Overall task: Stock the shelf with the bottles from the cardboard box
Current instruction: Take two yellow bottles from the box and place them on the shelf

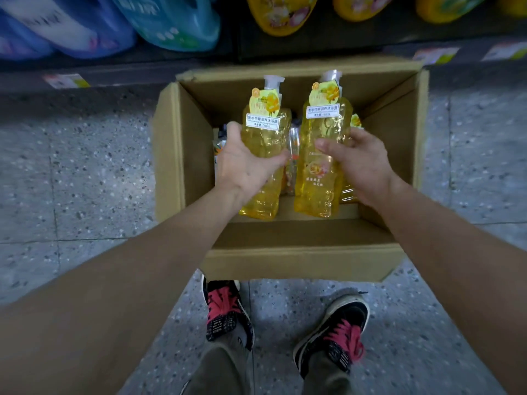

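An open cardboard box stands on the floor in front of the shelf. My left hand grips a clear yellow pump bottle with a white label, held above the box. In my right hand is a second yellow pump bottle of the same kind, lifted slightly higher. Both bottles point their white pumps toward the shelf. More bottles lie inside the box beneath them, mostly hidden.
The bottom shelf runs along the top, with blue and teal jugs at left and yellow containers at right. Price tags line its edge. My shoes stand on speckled floor just behind the box.
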### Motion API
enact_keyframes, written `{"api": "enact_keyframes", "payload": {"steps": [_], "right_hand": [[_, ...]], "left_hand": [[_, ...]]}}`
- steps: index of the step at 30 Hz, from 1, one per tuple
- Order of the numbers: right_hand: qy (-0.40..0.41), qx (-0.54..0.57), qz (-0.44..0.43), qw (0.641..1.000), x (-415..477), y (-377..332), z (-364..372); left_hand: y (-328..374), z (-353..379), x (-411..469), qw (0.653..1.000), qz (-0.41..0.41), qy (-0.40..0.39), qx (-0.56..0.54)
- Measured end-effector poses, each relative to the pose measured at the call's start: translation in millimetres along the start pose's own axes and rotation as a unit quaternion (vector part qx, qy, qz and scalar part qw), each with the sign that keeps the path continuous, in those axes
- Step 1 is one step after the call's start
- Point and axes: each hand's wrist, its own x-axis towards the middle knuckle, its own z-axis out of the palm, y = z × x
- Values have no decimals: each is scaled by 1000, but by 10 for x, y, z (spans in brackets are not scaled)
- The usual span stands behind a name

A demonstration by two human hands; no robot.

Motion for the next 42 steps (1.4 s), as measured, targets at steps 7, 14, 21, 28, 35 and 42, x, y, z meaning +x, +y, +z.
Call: {"api": "enact_keyframes", "payload": {"steps": [7,14,21,28,35,42], "right_hand": [[-7,55,-53,997,-1124,-1110,-370],[-19,114,-131,985,-2607,-2467,-884],[-7,155,-221,963,-4203,-3865,-1548],[58,156,-317,934,-5557,-4921,-2404],[139,162,-402,890,-6471,-5596,-2937],[188,181,-434,862,-7193,-5860,-3515]], "left_hand": [[1071,-807,-1081,999,29,-14,-16],[2539,-1617,-2466,997,63,-10,-48],[4176,-2241,-3813,982,168,-2,-92],[5495,-2646,-4789,957,270,-42,-103],[6537,-2856,-5439,905,382,-134,-129],[7352,-2794,-5938,863,460,-157,-139]]}}
